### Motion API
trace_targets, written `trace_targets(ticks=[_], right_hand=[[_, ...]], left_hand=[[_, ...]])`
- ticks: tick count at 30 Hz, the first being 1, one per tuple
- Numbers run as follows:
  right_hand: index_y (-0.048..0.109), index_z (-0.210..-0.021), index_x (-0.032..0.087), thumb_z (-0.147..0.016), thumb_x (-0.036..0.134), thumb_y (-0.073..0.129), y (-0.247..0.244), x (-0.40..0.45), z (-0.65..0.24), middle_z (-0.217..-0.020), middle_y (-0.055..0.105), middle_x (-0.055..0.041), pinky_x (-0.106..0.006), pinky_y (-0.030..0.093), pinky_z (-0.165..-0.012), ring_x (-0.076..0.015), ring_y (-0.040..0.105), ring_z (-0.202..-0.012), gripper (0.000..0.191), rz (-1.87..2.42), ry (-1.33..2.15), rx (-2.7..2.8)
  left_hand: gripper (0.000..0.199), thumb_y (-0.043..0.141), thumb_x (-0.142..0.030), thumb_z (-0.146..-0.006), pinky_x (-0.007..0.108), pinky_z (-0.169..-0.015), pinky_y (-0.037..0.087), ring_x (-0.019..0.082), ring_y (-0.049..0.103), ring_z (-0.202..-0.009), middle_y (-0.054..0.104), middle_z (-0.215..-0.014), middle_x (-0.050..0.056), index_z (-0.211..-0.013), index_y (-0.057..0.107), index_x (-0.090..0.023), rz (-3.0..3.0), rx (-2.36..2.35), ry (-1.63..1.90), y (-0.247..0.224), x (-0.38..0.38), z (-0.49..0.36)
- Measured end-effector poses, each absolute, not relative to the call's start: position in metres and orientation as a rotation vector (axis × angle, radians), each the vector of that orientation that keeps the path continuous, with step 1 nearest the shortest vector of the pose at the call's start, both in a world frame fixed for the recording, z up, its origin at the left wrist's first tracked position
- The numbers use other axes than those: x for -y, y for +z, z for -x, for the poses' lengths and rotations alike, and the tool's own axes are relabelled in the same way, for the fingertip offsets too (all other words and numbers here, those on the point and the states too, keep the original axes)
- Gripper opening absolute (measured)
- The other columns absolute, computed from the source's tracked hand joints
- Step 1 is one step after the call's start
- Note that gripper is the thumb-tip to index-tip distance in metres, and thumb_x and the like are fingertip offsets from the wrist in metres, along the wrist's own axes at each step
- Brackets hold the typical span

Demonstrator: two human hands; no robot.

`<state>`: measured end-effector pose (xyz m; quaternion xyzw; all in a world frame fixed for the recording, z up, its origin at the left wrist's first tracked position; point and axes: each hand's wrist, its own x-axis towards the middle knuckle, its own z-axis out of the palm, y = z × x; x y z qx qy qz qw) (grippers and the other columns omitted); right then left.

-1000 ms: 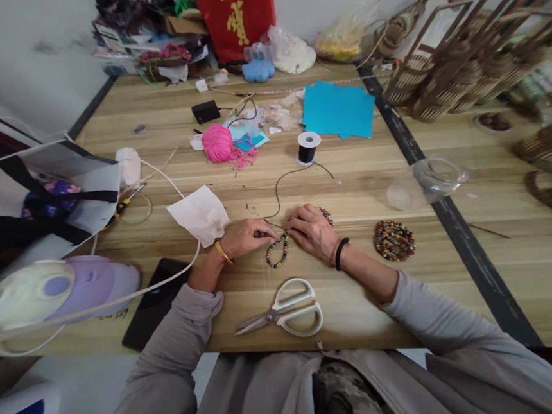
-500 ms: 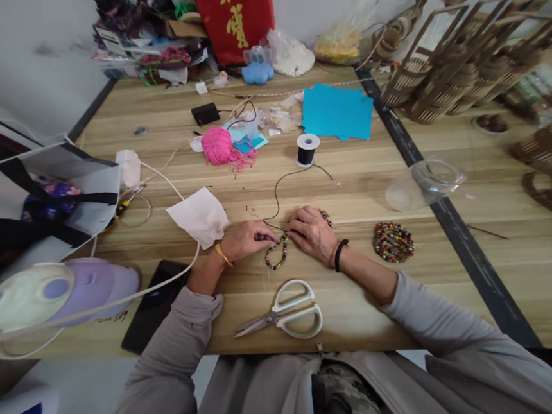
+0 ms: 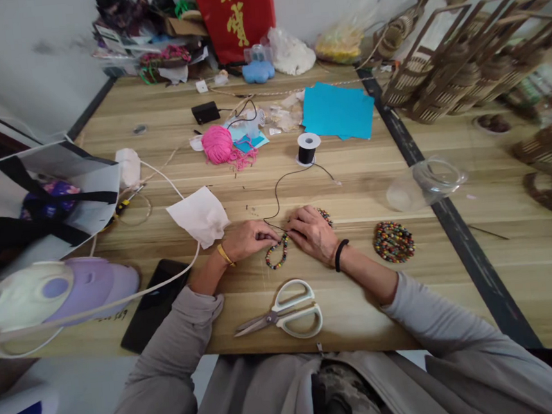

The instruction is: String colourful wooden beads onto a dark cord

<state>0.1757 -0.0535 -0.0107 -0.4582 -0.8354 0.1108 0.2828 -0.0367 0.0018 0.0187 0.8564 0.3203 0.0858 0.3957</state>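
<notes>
Dim, soft light casts faint shadows; wide-angle stretching and blur smear woven pieces (image 3: 467, 77) towards two o'clock.

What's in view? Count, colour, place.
bead loop: 1, multicoloured, between hands
bead strings: 2, multicoloured; coil right, partly hidden bunch behind right hand
cord: 1, black, spool to hands
spool: 1, black and white, beyond hands
scissors: 1, white handles, near edge
yarn ball: 1, pink, left of spool
sheets: uncountable, blue, right rear
paper: 1, white, by left hand
phone: 1, black, by left forearm
red bag: 1, red, rear
woven pieces: several, brown, far right
small clutter: uncountable, mixed, rear
left hand, right hand: 1 each, bare, centre
</notes>
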Motion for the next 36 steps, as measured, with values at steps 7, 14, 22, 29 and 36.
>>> trace_targets(ticks=[7,14,22,29,36], right_hand=[[0.065,-0.09,0.019,-0.092,0.024,0.048,-0.0118,0.0535,-0.1759,-0.092,0.058,-0.0089,-0.038,0.039,-0.08,-0.023,0.045,-0.09,0.018,1.227,0.306,2.223],[0.065,-0.089,0.019,-0.092,0.025,0.048,-0.0101,0.0541,-0.1752,-0.091,0.058,-0.0086,-0.038,0.04,-0.08,-0.0227,0.045,-0.089,0.019,1.221,0.299,2.222],[0.065,-0.088,0.019,-0.092,0.026,0.048,-0.0127,0.0533,-0.1757,-0.092,0.057,-0.0087,-0.038,0.04,-0.079,-0.0228,0.045,-0.089,0.018,1.224,0.276,2.226],[0.065,-0.09,0.018,-0.092,0.025,0.048,-0.0137,0.0533,-0.1755,-0.091,0.058,-0.0085,-0.037,0.04,-0.079,-0.0223,0.045,-0.088,0.019,1.227,0.268,2.229],[0.064,-0.089,0.019,-0.092,0.025,0.048,-0.012,0.0544,-0.1748,-0.091,0.058,-0.0088,-0.039,0.039,-0.078,-0.0232,0.045,-0.088,0.018,1.223,0.291,2.213]], left_hand=[[0.016,0.067,-0.027,-0.074,0.02,-0.057,0.039,0.009,0.053,-0.062,0.066,-0.074,0.001,-0.086,0.073,-0.017,-2.079,-0.844,0.246,0.0167,-0.0016,0.0369],[0.013,0.068,-0.025,-0.073,0.019,-0.056,0.038,0.008,0.052,-0.059,0.064,-0.067,0.001,-0.076,0.07,-0.013,-1.99,-0.797,0.245,0.0233,-0.0026,0.042],[0.012,0.068,-0.025,-0.073,0.019,-0.056,0.037,0.009,0.051,-0.059,0.062,-0.064,0.0,-0.075,0.071,-0.013,-2.074,-0.802,0.213,0.0245,-0.0024,0.041],[0.013,0.069,-0.026,-0.072,0.019,-0.055,0.036,0.008,0.05,-0.057,0.062,-0.062,0.0,-0.074,0.07,-0.013,-2.078,-0.84,0.198,0.0232,-0.0021,0.0401],[0.013,0.069,-0.025,-0.071,0.018,-0.054,0.035,0.008,0.049,-0.055,0.061,-0.062,-0.001,-0.074,0.069,-0.012,-2.073,-0.882,0.183,0.0228,-0.0011,0.0388]])
